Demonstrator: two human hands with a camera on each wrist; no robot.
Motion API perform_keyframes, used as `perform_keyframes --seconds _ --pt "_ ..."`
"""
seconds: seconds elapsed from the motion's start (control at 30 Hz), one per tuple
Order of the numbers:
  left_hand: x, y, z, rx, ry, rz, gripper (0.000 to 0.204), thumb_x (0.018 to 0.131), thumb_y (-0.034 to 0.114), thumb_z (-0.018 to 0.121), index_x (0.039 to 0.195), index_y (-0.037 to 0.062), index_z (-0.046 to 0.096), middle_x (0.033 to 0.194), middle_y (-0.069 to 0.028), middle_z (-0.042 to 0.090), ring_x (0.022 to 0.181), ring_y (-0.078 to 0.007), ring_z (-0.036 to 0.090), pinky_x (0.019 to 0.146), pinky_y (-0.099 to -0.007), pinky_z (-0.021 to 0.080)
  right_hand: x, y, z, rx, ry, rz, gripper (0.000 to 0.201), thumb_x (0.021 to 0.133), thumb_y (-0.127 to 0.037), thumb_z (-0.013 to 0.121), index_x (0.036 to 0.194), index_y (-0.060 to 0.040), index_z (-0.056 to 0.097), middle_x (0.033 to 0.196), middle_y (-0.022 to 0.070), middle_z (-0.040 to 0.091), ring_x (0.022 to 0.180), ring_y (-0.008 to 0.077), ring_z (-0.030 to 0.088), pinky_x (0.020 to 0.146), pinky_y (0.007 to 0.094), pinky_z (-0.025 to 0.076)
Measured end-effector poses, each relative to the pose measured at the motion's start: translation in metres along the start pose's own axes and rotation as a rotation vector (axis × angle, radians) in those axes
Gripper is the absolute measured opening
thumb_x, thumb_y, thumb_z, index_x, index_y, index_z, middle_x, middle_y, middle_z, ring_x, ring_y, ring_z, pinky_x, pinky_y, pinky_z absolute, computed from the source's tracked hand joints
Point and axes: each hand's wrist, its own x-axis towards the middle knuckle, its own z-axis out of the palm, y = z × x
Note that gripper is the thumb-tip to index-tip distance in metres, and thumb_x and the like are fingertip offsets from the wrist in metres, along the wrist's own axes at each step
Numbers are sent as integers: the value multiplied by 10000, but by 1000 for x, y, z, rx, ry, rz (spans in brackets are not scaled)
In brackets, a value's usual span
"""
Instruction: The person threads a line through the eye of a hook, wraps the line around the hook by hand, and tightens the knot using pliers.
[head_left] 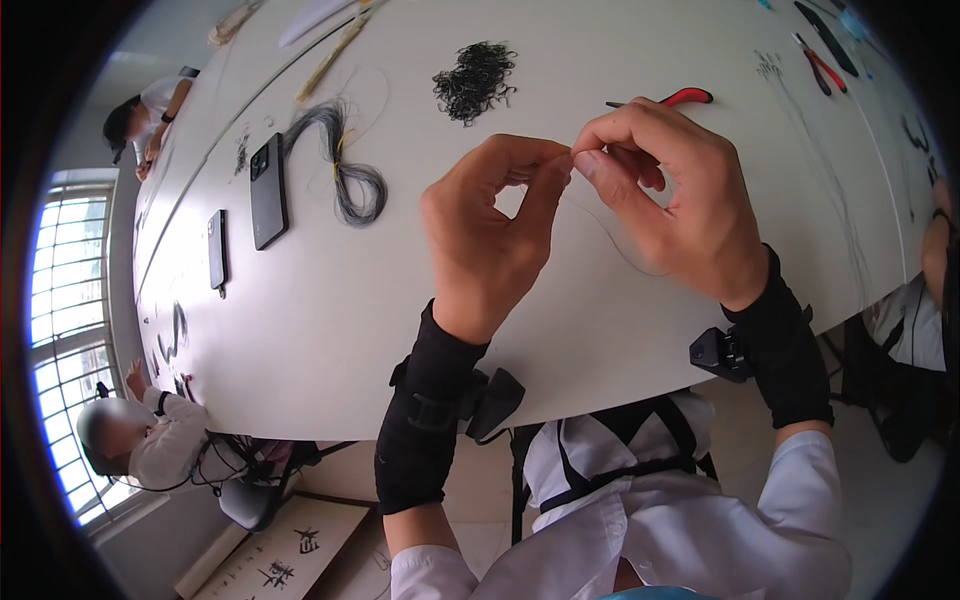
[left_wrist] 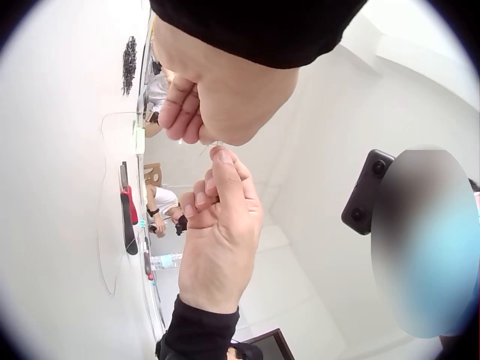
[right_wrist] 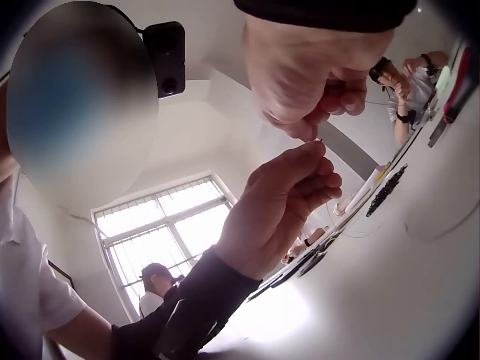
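In the head view both hands meet above the white table (head_left: 340,330). The left hand (head_left: 495,225) pinches something tiny between thumb and index finger, mostly hidden by the fingertips. Touching it from the right, the right hand (head_left: 675,195) also pinches with thumb and index finger. A thin line (head_left: 612,240) hangs from the fingertips and curves over the table toward the right hand. The left wrist view shows a small clear bit of line between the left hand (left_wrist: 232,90) and the right hand (left_wrist: 221,240). A tiny dark tip shows at the fingers in the right wrist view.
Beyond the hands lie a pile of small black hooks (head_left: 475,82) and red-and-black pliers (head_left: 688,97). To the left are a bundle of grey line (head_left: 355,190), a black phone (head_left: 268,192) and another phone (head_left: 218,250). More pliers (head_left: 822,68) lie far right. People sit around the table.
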Motion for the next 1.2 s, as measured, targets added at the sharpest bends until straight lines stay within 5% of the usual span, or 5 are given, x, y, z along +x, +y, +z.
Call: perform_keyframes --seconds 0.5,0.7,0.9,1.2 --pt "-2 9 -3 -292 -87 -78 108 943 14 709 984 -79 673 906 -115 732 822 -142 691 800 -280 570 1 15 -8 420 -139 451 180 959 -175 688 960 4 706 767 -29 638 701 38 559 656 204 457" --pt "0 7 -2 -314 18 -99 115 944 20 714 978 -81 671 908 -112 730 822 -133 688 791 -273 572 -6 7 7 392 -78 364 123 934 -115 689 960 5 696 749 2 650 674 60 575 626 231 466" --pt "2 1 -1 -129 26 -63 65 932 3 700 962 -53 690 871 -94 738 782 -121 693 777 -261 565 -2 -4 0 -1 -30 43 73 898 -56 706 929 -8 660 730 58 605 632 129 588 589 282 454" --pt "-2 4 2 -96 -108 -59 68 902 9 723 933 -46 700 846 -93 744 778 -129 703 766 -269 562 -1 11 -7 168 -45 197 112 961 -109 680 942 1 668 762 25 630 661 77 549 606 243 443"
